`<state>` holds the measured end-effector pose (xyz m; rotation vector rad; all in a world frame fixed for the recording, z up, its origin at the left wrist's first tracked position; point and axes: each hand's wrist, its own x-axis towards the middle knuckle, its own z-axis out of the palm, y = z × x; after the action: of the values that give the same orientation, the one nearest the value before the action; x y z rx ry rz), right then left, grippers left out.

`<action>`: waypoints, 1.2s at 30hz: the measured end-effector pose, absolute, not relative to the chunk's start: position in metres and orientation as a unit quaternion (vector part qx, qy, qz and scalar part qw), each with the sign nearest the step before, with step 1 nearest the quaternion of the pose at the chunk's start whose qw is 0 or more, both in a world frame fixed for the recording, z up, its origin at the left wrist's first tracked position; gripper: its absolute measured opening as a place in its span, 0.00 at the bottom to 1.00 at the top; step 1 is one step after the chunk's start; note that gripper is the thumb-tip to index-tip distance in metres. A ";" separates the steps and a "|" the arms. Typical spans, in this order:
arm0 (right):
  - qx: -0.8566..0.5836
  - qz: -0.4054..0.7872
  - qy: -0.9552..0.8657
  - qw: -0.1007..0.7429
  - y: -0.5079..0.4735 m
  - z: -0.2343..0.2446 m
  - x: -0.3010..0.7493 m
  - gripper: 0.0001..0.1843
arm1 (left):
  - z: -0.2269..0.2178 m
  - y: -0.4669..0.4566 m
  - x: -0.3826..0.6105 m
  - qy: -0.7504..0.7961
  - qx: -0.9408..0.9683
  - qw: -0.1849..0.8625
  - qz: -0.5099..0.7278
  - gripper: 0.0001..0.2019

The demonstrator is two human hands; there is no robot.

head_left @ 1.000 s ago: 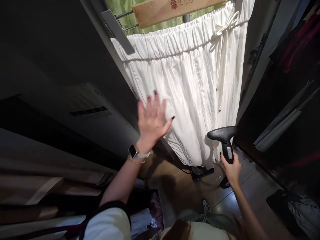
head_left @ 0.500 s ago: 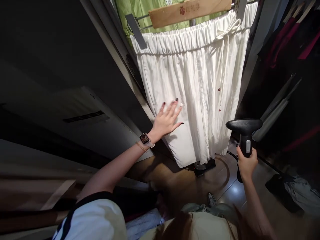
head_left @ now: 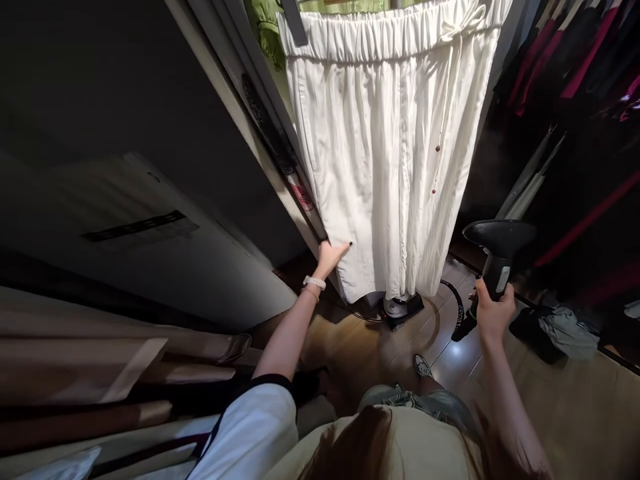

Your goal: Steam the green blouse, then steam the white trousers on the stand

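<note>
As we look down from the head view, our left hand (head_left: 330, 259) lies open against the lower edge of a white drawstring garment (head_left: 385, 153), which hangs mid-frame just above a black steamer base (head_left: 400, 308) on the floor (head_left: 450, 360). At right, our right hand (head_left: 494, 310) grips the handle of a black garment steamer (head_left: 499, 239), its hose (head_left: 457, 307) curving beside it. Red and black clothes (head_left: 550, 73) hang upper right, a green garment (head_left: 267, 33) shows behind at top, a clothing heap (head_left: 567, 333) lies right of the steamer, and rolled brown fabric (head_left: 100, 353) fills the lower left.
</note>
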<state>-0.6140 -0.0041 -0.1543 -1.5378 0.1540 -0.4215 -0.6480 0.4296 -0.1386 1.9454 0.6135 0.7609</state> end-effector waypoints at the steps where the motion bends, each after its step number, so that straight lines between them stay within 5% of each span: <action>1: -0.695 -0.183 0.058 0.693 -0.002 -0.152 -0.619 0.25 | -0.157 0.426 -0.651 0.249 0.781 0.487 0.301 0.23; 7: -0.704 -0.140 -0.050 0.695 0.034 -0.127 -0.623 0.24 | -0.239 0.403 -0.675 0.319 0.737 0.514 0.300 0.14; 19: -0.695 -0.083 -0.217 0.681 0.159 -0.044 -0.583 0.30 | -0.282 0.381 -0.696 0.289 0.667 0.602 0.330 0.17; 31: -0.707 0.027 -0.195 0.679 0.204 -0.148 -0.585 0.29 | -0.309 0.374 -0.714 0.306 0.687 0.551 0.363 0.14; 36: -0.707 0.023 -0.204 0.677 0.210 -0.146 -0.586 0.28 | -0.309 0.382 -0.713 0.330 0.704 0.510 0.369 0.18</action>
<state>-0.5855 0.2099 -0.1461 -1.5895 -0.4588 0.0515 -0.7134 0.3825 -0.3087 1.6941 0.7950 0.8880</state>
